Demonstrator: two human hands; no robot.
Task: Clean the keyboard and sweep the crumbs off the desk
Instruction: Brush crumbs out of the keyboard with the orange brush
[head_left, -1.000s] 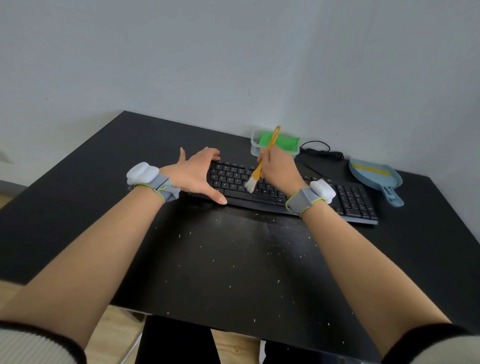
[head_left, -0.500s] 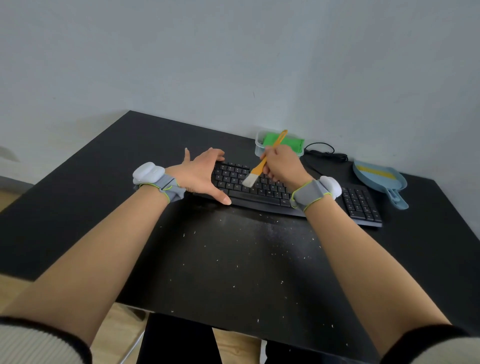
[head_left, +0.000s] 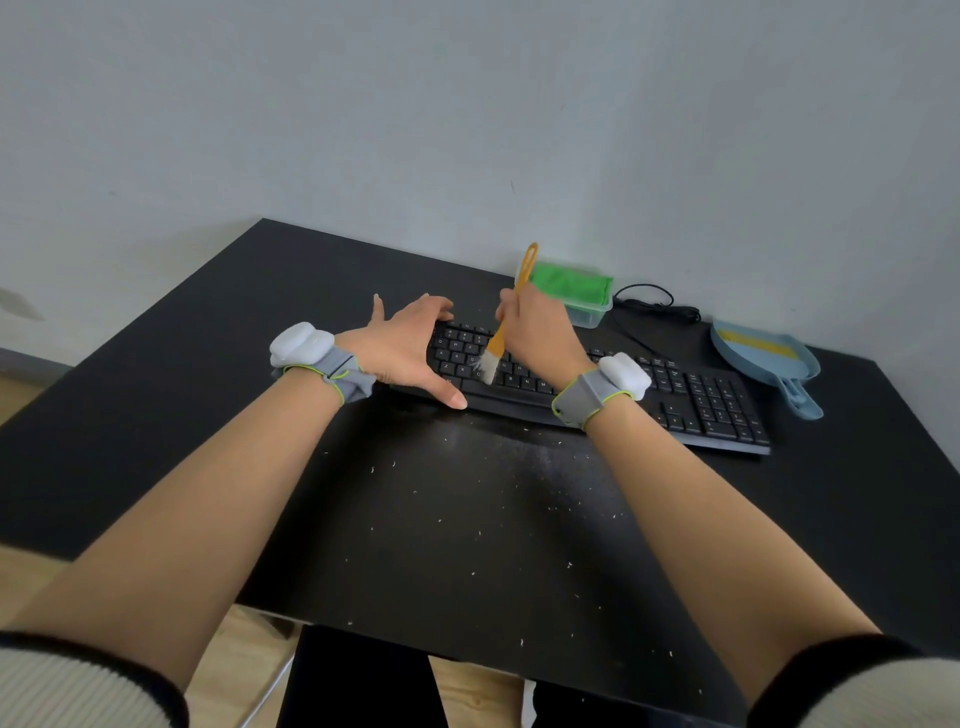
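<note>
The keyboard lies across the far middle of the black surface, running from under the left hand out to the right. The right hand pinches the orange handle of a small brush, its grip curled tight around the shaft, and the white bristles touch the lower letter rows. The left hand rests on the keyboard's left end, its grip spread: fingers on the far edge, thumb stretched along the near edge.

The step in hand looks like brushing debris out of the keys. To do it well, the bristles should run along the gaps between rows in short strokes toward the near edge, so everything lands with the crumbs scattered on the surface in front. The left hand should press enough that the keyboard does not skid. Light pressure lets the bristle tips reach between keys rather than flatten.

Further out, a blue dustpan sits just right of the keyboard, a clear tub holding a green cloth stands behind it, and a black cable lies beside the tub.

The right hand and wristband hide the keyboard's middle section, so debris there cannot be judged. Whether any crumbs remain between keys is too fine to make out. The left fingertips are hidden over the far edge.
</note>
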